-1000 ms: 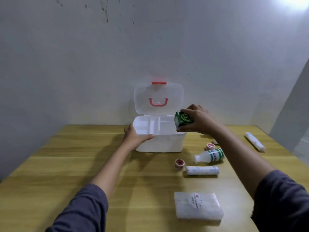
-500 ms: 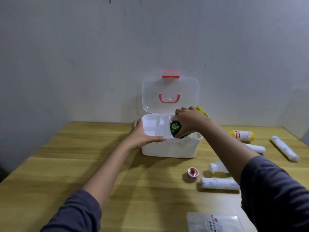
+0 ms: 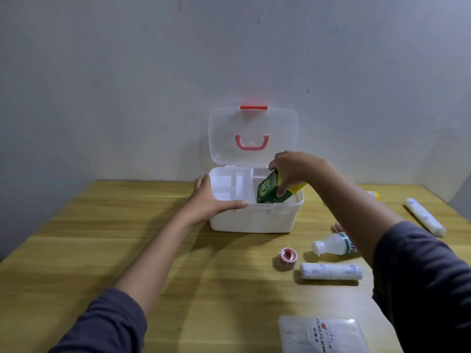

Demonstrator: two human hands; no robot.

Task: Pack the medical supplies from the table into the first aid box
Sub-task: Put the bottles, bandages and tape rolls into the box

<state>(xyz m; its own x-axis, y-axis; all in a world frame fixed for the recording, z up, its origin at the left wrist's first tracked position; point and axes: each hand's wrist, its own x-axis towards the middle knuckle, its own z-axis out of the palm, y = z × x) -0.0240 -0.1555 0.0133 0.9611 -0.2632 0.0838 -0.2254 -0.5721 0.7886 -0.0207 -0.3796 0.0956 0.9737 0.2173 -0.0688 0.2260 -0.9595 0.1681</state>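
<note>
A white first aid box [image 3: 254,220] stands open at the back of the wooden table, its clear lid [image 3: 252,136] with a red handle upright against the wall. My left hand [image 3: 211,202] grips the box's front left rim. My right hand [image 3: 295,169] holds a green and yellow carton [image 3: 267,191], tilted, its lower end down inside the box's right compartment. The left compartments of the inner tray show white and bare.
To the right of the box lie a white bottle [image 3: 331,245], a small tape roll [image 3: 288,256], a bandage roll [image 3: 331,271], another long roll [image 3: 424,216] and a yellow tube [image 3: 374,194]. A clear packet [image 3: 321,335] lies near the front edge.
The green carton went from above the box's right edge down into the right compartment, and now sits deeper and more tilted. My left hand has stayed on the box rim.
</note>
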